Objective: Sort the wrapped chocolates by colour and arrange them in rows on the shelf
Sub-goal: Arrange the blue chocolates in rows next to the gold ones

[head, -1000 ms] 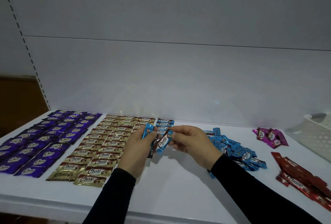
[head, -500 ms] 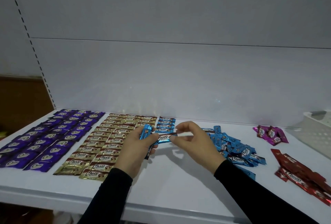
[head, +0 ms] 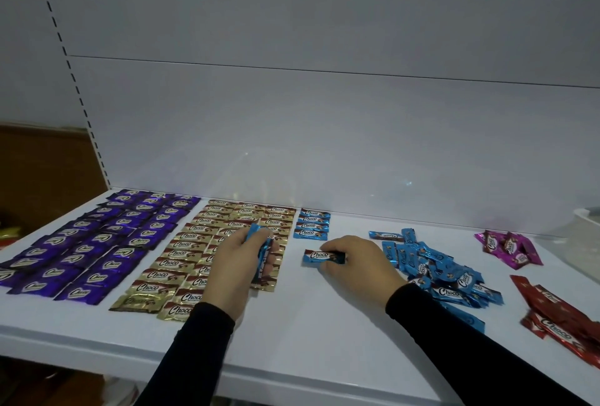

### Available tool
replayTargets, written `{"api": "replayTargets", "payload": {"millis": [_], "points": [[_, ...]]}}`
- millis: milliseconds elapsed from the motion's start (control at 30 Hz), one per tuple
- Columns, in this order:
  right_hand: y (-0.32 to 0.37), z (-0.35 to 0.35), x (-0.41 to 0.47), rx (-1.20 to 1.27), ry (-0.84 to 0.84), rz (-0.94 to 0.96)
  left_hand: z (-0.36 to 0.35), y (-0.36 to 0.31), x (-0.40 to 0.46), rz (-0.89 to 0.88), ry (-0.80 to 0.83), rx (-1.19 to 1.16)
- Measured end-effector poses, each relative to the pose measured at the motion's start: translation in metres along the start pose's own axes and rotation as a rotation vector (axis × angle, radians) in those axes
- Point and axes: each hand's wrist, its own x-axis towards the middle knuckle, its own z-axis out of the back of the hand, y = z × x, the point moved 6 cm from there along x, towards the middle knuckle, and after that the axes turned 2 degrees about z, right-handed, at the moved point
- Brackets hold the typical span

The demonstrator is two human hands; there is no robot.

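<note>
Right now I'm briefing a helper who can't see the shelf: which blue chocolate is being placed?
On the white shelf, find the short blue column right of the gold rows. Just in front of it lies one blue chocolate, apart from the column, under the right hand.

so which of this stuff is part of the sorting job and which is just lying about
Job: blue chocolate under right hand; blue chocolates in left hand; blue row; blue pile; purple rows; gold rows; pink pile; red pile.
About: white basket.
</note>
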Motion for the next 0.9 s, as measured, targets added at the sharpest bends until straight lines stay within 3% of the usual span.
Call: {"api": "replayTargets", "payload": {"millis": [300, 533, 667, 900], "points": [[-0.007, -0.023, 0.036, -0.100, 0.094, -0.044, 0.003, -0.001, 0.003, -0.005, 0.003, 0.019], [-0.002, -0.019, 0.021, -0.151, 0.046, 0.081, 0.002, 0.001, 0.006, 0.012, 0.004, 0.022], [0.007, -0.028, 0.009, -0.262, 0.128, 0.224, -0.004, 0.003, 0.004, 0.019, 0.030, 0.019], [0.003, -0.041, 0.014, -0.369, 0.212, 0.229, -0.005, 0.002, 0.004, 0.015, 0.015, 0.007]]}}
